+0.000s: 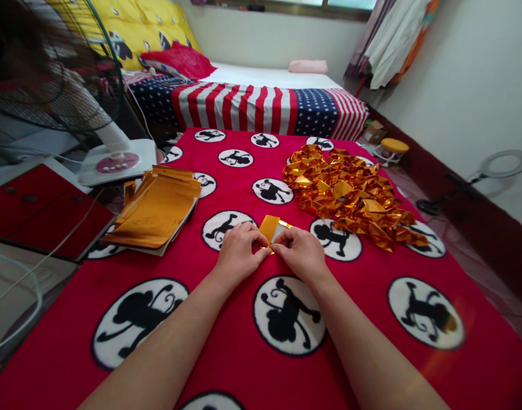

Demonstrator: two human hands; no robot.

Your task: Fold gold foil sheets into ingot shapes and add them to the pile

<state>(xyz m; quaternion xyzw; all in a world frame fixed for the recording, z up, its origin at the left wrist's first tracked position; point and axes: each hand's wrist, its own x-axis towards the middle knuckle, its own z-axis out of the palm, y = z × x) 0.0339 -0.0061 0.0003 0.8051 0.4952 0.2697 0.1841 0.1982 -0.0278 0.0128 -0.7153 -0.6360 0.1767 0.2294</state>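
Both my hands meet over a small sheet of gold foil paper [270, 227] near the middle of the red cloth. The sheet is partly folded, with gold and a pale side showing. My left hand [242, 246] pinches its near left edge between thumb and fingers. On the near right edge, my right hand [301, 250] pinches it too, and the fingertips of both hands almost touch. To the left lies a stack of flat gold foil paper [156, 208]. A heap of folded gold foil pieces [341, 191] spreads out on the right.
The red cloth with monkey prints [358, 307] covers the work surface. A fan with a white base [135, 159] stands at the left, beside a dark red panel [42, 205]. Beyond are a bed [252, 108], a yellow stool [394, 146] and a ring light [506, 165].
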